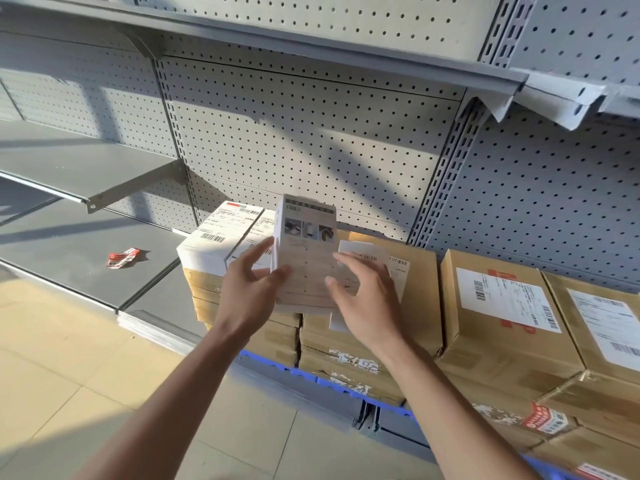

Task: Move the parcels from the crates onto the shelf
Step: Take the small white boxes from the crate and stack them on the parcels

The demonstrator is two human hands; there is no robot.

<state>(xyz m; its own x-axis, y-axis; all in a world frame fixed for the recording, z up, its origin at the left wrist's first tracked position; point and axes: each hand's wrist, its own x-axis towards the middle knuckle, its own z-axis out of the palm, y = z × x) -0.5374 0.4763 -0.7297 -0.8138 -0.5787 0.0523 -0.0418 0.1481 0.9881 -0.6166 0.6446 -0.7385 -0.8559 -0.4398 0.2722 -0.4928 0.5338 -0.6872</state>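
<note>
A small white printed box [306, 251] stands upright on top of the brown cartons [420, 282] stacked on the grey bottom shelf [79, 251]. My left hand [247, 289] grips its left edge, thumb on the front face. At the box's right edge is my right hand [369, 301], its fingers spread and loosely bent and its thumb tip touching the face. A white labelled parcel [213, 244] lies just left of the box on the same stack. The blue crate rim [311, 375] shows below the cartons.
More labelled brown cartons [498, 327] fill the shelf to the right. A crumpled red and white label [123, 258] lies on the bare shelf at left. A grey upper shelf [86, 168] juts out at left, with perforated back panels [294, 150] behind and tiled floor [69, 375] below.
</note>
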